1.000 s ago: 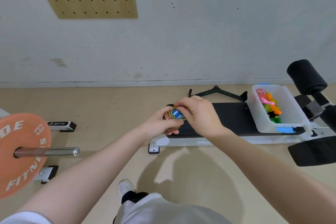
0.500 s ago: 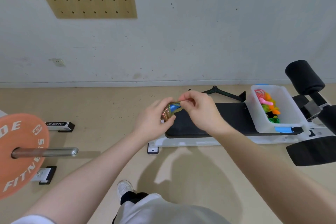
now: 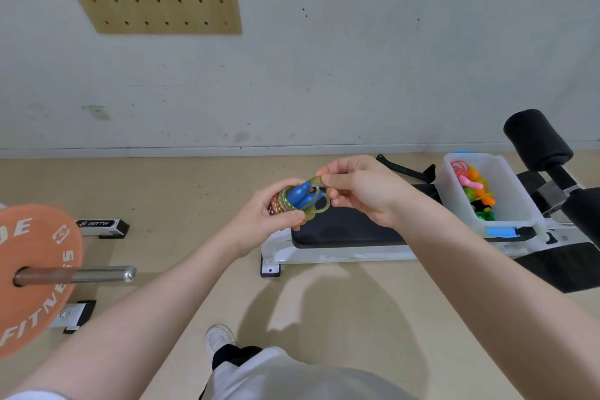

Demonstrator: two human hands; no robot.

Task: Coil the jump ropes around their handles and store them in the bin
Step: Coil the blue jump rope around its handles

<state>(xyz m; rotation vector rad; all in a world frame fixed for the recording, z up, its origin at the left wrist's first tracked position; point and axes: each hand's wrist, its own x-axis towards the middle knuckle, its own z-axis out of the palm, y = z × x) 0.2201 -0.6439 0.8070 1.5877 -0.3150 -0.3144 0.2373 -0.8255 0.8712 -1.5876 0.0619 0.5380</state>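
Rope (image 3: 285,203), light and springy, sits coiled on blue handles (image 3: 300,193) gripped by left hand (image 3: 259,221); right hand (image 3: 360,188) pinches what seems its loose end; bin (image 3: 519,204) nearby.

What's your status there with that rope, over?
Left hand grips blue-handled beaded jump rope. Right hand pinches its loose end. White plastic bin on bench, other ropes inside. Path clear.
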